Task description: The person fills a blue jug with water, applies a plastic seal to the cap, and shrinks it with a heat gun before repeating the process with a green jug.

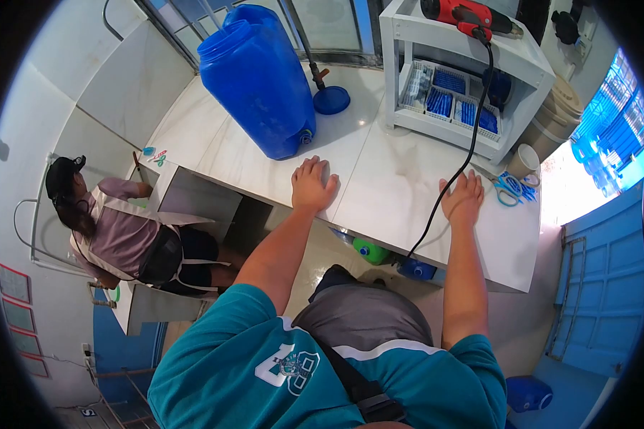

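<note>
My left hand [312, 187] rests flat on the white counter [379, 189], fingers spread, holding nothing. Just beyond it stands a large blue water jug [257, 82] with its mouth uncapped and a small tap low on its side. A round blue lid [331, 100] lies beside the jug. Over to the right, my right hand [464, 196] also lies on the counter with its fingers apart. A black cord [472, 143] runs past its fingertips from a red and black heat gun [465, 16] on a white shelf. Blue-handled scissors [509, 191] lie right of this hand.
The white shelf unit [447, 132] holds baskets [458, 96] of blue items. A white cup [526, 161] and a beige bin [554, 107] stand right of it. Another person [132, 222] works at the left counter. Green [369, 250] and blue containers sit beneath the counter.
</note>
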